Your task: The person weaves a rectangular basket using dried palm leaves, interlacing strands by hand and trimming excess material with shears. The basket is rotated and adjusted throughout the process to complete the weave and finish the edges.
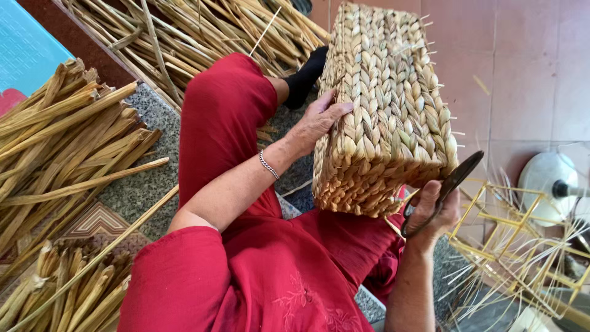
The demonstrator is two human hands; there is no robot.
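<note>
A tall woven straw basket (387, 104) rests upside down on my lap, over red clothing. My left hand (316, 120), with a silver bracelet at the wrist, is pressed flat against the basket's left side and steadies it. My right hand (433, 215) sits at the basket's lower right corner and grips dark scissors (448, 187), whose blades point up along the basket's edge. Short stubs of straw stick out of the weave on the right side.
Bundles of dried straw stalks (61, 147) lie at the left and more (203, 27) at the top. A yellow wire frame with thin straw strands (522, 246) stands at the right, beside a white fan base (550, 178). The floor is tiled.
</note>
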